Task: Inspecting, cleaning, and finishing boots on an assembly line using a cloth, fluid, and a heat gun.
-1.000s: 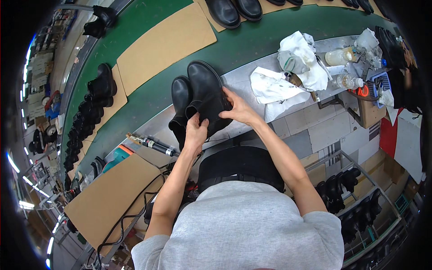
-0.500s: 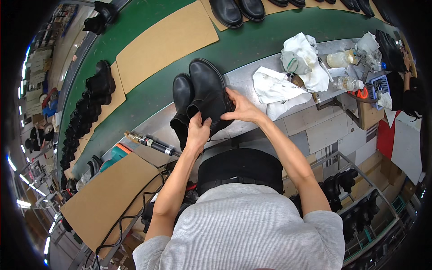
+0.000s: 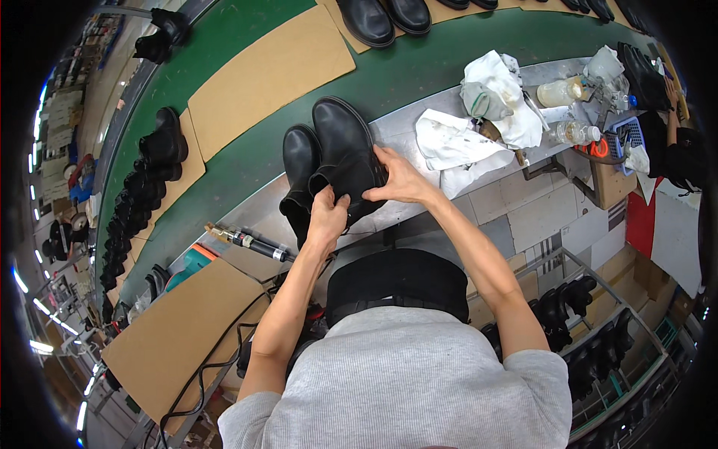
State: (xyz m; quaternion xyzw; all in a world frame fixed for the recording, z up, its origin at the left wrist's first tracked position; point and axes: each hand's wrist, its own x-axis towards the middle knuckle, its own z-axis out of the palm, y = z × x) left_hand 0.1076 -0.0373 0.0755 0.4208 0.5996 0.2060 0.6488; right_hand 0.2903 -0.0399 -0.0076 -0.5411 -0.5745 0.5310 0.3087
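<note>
A black leather ankle boot (image 3: 342, 135) is between my two hands, its toe pointing away from me. My left hand (image 3: 327, 218) pinches the boot's upper edge by the opening, thumb and fingers closed on it. Along the boot's right side my right hand (image 3: 400, 178) curves, thumb and fingers gripping the leather near the heel. Close on the left stands a second black boot (image 3: 301, 153), its toe also away from me, partly hidden behind my left hand and the first boot. Both are at the metal edge (image 3: 262, 206) of the green bench.
Beyond lies the green belt (image 3: 404, 71) with a cardboard sheet (image 3: 273, 71) and more boots (image 3: 366, 21). White rags (image 3: 460, 138), a brush and plastic bottles (image 3: 576, 133) are to the right. A black cylindrical tool (image 3: 254, 243) and cardboard (image 3: 187, 337) lie left. A boot rack (image 3: 598, 329) stands right.
Both hands keep their grip on the boot. The belt, boots and rags have shifted slightly leftward in the picture.
</note>
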